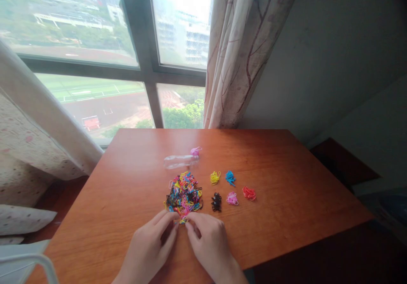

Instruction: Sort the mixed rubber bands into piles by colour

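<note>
A heap of small rubber bands (184,193) in mixed colours lies on the wooden table. At its near edge, my left hand (151,239) and my right hand (208,238) face each other with fingertips pinched. A few rubber bands (183,221), yellow and blue among them, show between the fingertips; exactly which band each hand grips is too small to tell. To the right of the heap are sorted clumps: yellow bands (215,178), blue bands (230,178), black bands (216,202), pink bands (232,198) and red bands (249,193).
Behind the heap, a clear plastic bottle (179,162) lies on its side, a pink piece (196,151) at its right end. The table (286,169) reaches back to a window and a patterned curtain (235,55). A white curved frame (38,258) stands at lower left.
</note>
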Available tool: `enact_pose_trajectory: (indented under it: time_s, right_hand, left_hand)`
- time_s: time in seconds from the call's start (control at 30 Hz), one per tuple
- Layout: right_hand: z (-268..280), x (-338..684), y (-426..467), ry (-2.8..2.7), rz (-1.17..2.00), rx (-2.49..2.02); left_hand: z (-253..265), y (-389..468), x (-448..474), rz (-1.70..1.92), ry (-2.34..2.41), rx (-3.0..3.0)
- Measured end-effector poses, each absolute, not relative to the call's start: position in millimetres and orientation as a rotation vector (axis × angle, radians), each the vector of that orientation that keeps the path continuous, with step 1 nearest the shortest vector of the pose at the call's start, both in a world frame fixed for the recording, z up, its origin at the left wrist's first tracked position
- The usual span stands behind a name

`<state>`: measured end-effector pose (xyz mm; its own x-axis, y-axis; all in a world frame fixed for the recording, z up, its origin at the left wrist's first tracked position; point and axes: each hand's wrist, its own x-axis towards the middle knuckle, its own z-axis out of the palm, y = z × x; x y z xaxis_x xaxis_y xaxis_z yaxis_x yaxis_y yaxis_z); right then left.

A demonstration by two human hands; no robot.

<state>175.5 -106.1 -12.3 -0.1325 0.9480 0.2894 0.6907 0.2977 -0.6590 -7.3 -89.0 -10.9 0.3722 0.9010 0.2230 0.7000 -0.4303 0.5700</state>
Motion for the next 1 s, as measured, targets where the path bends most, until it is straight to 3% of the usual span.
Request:
enact_pose_trajectory:
  time_s: [0.57, 1.0]
  right_hand:
    - [-12.6, 168.5, -102.2, -1.55, 0.911, -1.424]
    - [-8.0, 169.7, -103.0, -1.49, 0.956, -1.421]
  left_hand:
    - [-12.4, -86.9, -6.8, 0.859, 1.289, 2.309]
    - [-10.8, -84.7, -5.9, 0.87, 1.263, 2.252]
